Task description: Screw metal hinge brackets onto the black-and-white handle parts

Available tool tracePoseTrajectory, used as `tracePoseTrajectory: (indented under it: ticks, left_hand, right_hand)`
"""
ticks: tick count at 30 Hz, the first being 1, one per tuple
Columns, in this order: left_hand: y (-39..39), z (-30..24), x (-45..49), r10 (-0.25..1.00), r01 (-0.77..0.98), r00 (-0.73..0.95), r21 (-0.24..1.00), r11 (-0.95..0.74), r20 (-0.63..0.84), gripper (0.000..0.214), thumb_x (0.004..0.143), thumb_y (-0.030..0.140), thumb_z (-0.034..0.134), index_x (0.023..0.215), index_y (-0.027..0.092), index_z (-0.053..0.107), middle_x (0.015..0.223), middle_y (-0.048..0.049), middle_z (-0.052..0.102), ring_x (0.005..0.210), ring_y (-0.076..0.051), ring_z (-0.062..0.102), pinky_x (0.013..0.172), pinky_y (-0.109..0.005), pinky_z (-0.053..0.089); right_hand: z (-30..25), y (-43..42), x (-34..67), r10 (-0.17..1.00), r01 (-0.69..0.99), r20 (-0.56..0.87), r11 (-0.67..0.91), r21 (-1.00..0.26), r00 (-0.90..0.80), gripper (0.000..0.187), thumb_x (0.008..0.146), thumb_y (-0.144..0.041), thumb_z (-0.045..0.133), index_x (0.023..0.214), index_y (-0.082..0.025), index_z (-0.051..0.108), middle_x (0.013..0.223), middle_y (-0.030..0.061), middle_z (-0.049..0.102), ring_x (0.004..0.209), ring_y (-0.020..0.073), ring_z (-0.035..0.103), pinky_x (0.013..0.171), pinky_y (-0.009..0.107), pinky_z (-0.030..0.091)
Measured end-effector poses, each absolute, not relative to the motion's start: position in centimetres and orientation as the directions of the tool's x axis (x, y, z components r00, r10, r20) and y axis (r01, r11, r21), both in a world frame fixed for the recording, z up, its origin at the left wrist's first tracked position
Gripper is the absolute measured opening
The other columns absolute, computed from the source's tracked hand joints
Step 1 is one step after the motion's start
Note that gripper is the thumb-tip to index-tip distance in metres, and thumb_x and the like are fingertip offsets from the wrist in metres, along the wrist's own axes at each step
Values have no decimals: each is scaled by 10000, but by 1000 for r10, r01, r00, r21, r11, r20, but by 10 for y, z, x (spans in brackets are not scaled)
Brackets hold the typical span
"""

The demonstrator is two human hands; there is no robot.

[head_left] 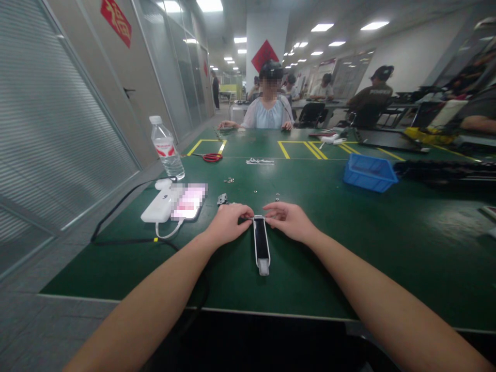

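A narrow black strip with a white frame (pixel 262 239) lies lengthwise on the green table, a pale translucent tab (pixel 263 267) sticking out of its near end. At its far left corner, the thumb and fingers of my left hand (pixel 231 222) are pinched together. My right hand (pixel 287 219) curls in from the other side, with its fingertips against the far right corner. What exactly lies between the fingertips is too small to make out. Just beyond my left hand sits a small grey metal piece (pixel 222 199). Several tiny rings (pixel 229 180) lie farther off.
To the left are a white power bank (pixel 158 204), a cabled phone (pixel 189 201) and a water bottle (pixel 167 150). Red-handled scissors (pixel 213 157) and thin white parts (pixel 259 161) lie ahead. A blue bin (pixel 370 172) stands right. A person (pixel 269 111) sits opposite.
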State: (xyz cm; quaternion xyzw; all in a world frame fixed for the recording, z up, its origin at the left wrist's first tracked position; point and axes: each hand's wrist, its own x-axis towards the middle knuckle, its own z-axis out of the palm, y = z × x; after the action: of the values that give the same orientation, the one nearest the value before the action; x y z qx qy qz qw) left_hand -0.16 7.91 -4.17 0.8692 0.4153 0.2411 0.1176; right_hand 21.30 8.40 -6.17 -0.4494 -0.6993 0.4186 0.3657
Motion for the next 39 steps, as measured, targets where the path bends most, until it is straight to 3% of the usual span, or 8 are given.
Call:
tracePoseTrajectory:
  ticks: [10, 14, 16, 21, 25, 29, 32, 39]
  left_hand:
    - [79, -43, -2, 786, 665, 528, 419, -618, 321, 177, 759, 145, 603, 930, 182, 631, 852, -19, 672, 812, -164, 613, 751, -283, 475]
    - [78, -41, -2, 794, 666, 521, 432, -608, 314, 190, 759, 147, 609, 945, 181, 627, 863, -21, 673, 820, -164, 617, 759, -288, 478]
    - [77, -41, -2, 802, 672, 514, 439, -597, 304, 188, 760, 151, 612, 945, 182, 629, 863, -19, 675, 824, -166, 619, 764, -291, 478]
    - [77, -39, -1, 814, 678, 506, 453, -579, 284, 190, 764, 157, 614, 953, 180, 629, 863, -19, 680, 831, -167, 623, 775, -298, 479]
    - [77, -40, -1, 811, 675, 509, 452, -583, 287, 195, 765, 155, 612, 957, 180, 626, 867, -17, 680, 834, -167, 623, 772, -296, 479]
    - [77, -41, -1, 804, 671, 514, 443, -595, 301, 189, 763, 155, 612, 949, 185, 628, 865, -17, 680, 827, -167, 623, 769, -297, 478]
    - [77, -40, -1, 807, 675, 512, 443, -590, 295, 184, 767, 162, 611, 949, 184, 630, 867, -19, 679, 830, -168, 623, 770, -298, 479]
    - [77, -39, -1, 812, 676, 509, 453, -582, 284, 188, 763, 159, 604, 947, 180, 633, 864, -23, 679, 827, -164, 622, 772, -297, 487]
  right_hand:
    - [-54, 81, 217, 897, 446, 237, 397, -802, -372, 362, 738, -156, 590, 1100, -157, 596, 950, 71, 676, 723, 140, 626, 679, 300, 546]
    - [-56, 91, 225, 873, 623, 443, 466, -629, -205, 388, 706, -59, 490, 1057, -155, 627, 1121, 113, 621, 1053, 214, 578, 900, 378, 501]
    - [-59, 97, 231, 861, 716, 476, 447, -537, -180, 396, 718, -73, 498, 1084, -154, 625, 1126, 115, 633, 1095, 242, 557, 976, 432, 446]
    - [-65, 104, 240, 887, 782, 418, 399, -478, -197, 406, 809, -171, 489, 1202, -166, 595, 1137, 102, 664, 1111, 244, 570, 1007, 440, 423]
    - [-68, 105, 240, 898, 760, 327, 427, -490, -294, 548, 853, -163, 414, 1401, -177, 410, 1328, 92, 569, 1259, 212, 489, 1093, 456, 342]
    - [-67, 104, 241, 927, 794, 220, 374, -480, -303, 596, 873, -112, 341, 1463, -181, 287, 1345, 68, 552, 1301, 178, 454, 1153, 500, 223]
    - [-65, 104, 242, 942, 830, 203, 333, -448, -268, 575, 876, -106, 342, 1447, -174, 327, 1336, 55, 559, 1291, 182, 466, 1160, 476, 230]
    - [-64, 102, 241, 940, 836, 292, 301, -460, -177, 476, 851, -176, 471, 1319, -245, 526, 1192, 31, 668, 1177, 234, 574, 1072, 453, 393]
